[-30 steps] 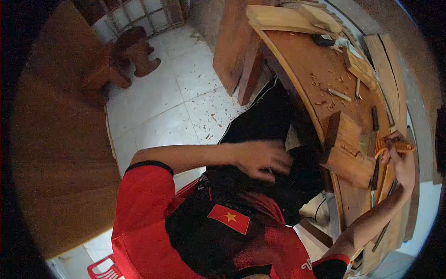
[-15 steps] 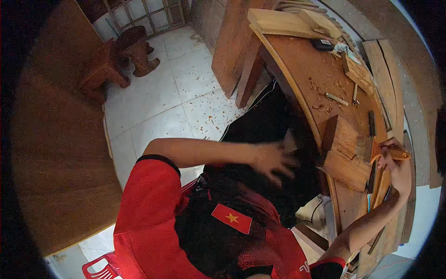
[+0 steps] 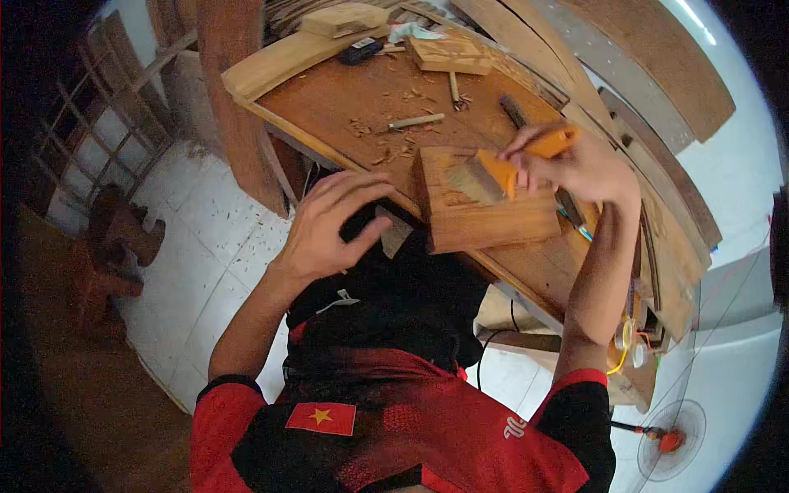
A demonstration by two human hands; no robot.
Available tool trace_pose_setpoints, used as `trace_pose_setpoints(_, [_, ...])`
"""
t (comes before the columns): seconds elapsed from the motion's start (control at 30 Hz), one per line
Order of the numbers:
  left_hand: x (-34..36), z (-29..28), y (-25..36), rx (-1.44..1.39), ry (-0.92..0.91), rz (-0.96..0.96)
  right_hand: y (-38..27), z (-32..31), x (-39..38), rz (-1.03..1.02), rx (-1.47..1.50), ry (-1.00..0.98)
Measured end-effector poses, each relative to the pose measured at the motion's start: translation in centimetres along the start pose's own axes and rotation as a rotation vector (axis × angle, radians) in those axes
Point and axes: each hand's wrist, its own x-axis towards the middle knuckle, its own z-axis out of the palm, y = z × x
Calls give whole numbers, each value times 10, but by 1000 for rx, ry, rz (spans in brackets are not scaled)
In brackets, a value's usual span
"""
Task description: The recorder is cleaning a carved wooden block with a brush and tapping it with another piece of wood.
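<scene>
Your right hand [image 3: 579, 168]: fingers clenched round the orange handle of a wide brush [image 3: 498, 174], bristles over the carved top of the wood block [image 3: 493, 228]. Slight blur there, can't confirm contact. Your left hand [image 3: 333, 226]: fingers spread and curved, nothing in them, off to the block's left near the edge of the counter [image 3: 325, 99], not touching the block.

Block is on the counter at the near edge, its near-left corner looking to jut past it. Main risk, my read: with no left-hand brace, a hard sideways or pulling push on the brush could slide or tip the block off toward your lap.

Second: loose shavings [image 3: 362, 127] lie just beyond the block; a wide sweep could scatter them back onto it. Also watch the pale stick [image 3: 417, 122] and the dark bar [image 3: 511, 111]; both lie loose, so an overlong stroke could knock them. A blue-tipped tool [image 3: 578, 220] sits just right of the block, under your forearm's path; easy to snag.
</scene>
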Motion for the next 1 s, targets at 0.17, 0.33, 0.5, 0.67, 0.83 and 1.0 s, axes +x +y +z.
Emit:
trace_pose_setpoints(0.17, [32, 22, 14, 9, -222, 339, 21, -23, -2, 123, -577, 356])
trace_pose_setpoints(0.33, [64, 24, -22, 289, -136, 195, 17, -9, 6, -94, -170, 102])
trace_pose_setpoints(0.5, [76, 21, -60, 331, -64, -11, 31, -21, 7, 27, -126, 173])
trace_pose_setpoints(0.67, [73, 16, -74, 343, -22, -66, 32, -26, 0, 23, -65, 116])
trace_pose_setpoints(0.83, [89, 26, -91, 301, 57, -89, 27, -23, -1, 6, -70, 128])
trace_pose_setpoints(1.0, [95, 35, -105, 325, 127, -24, 24, -21, -2, 9, -67, 132])
